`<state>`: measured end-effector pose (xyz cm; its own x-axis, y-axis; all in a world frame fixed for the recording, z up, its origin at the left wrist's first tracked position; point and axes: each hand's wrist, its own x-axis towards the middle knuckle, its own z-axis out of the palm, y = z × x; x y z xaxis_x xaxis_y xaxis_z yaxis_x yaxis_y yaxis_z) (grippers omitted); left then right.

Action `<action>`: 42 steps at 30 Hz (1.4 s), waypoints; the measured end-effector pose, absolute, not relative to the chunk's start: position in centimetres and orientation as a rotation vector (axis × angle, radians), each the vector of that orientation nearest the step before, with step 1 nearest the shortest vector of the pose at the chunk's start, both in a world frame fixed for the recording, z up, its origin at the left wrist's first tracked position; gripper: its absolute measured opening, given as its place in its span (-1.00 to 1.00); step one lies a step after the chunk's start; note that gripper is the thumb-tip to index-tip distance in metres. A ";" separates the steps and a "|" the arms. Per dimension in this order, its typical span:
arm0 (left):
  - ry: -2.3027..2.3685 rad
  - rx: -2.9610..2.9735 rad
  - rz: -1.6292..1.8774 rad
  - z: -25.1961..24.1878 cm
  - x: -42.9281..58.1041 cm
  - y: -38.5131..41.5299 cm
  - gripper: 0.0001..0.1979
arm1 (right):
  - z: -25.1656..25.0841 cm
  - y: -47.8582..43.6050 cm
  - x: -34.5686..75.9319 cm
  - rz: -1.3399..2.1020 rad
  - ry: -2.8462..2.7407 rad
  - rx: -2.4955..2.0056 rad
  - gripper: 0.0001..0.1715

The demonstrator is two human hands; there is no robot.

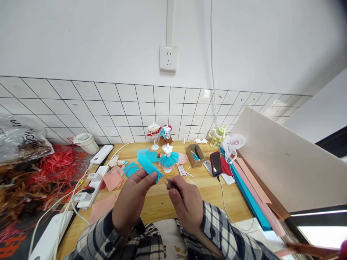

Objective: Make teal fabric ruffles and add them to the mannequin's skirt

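A strip of bright blue crepe paper or thin fabric (pixel 147 165) is pinched between the thumb and fingers of my left hand (pixel 131 198). Its lower end looks gathered and frayed. My right hand (pixel 187 202) is closed around small scissors (pixel 169 183), whose metal tips point at that frayed end, a little apart from it. The scissors' handles are hidden in my fingers. Just beyond both hands stands a miniature white dress form (pixel 167 149) wearing a blue ruffled skirt (pixel 168 159). More blue pieces (pixel 151 156) lie behind the strip.
Two more dressed miniature forms stand at the tiled wall. A small cardboard box (pixel 195 156), a phone (pixel 216 164) on a cable and a green-lidded bottle (pixel 217 137) are at the right. Peach sheets (pixel 113 178), a power strip (pixel 93 187) and red shredded material (pixel 61 162) lie left.
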<state>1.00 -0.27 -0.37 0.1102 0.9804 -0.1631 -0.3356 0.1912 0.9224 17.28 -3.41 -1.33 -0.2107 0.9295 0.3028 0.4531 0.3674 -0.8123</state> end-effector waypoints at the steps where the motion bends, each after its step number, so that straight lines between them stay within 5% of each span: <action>1: 0.951 0.822 1.156 -0.2 1.1 -0.3 -0.86 | -1.3 -3.4 17.3 0.674 -1.870 -1.244 -0.64; 42: 0.801 0.610 0.987 0.3 1.3 -0.5 -0.89 | -1.7 -3.1 17.2 0.497 -1.956 -1.312 -0.62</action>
<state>1.33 -0.51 0.32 0.3171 0.8975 -0.3064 -0.4850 0.4312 0.7608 17.19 -3.09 -1.71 -0.2249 0.9100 0.3483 0.6335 0.4082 -0.6573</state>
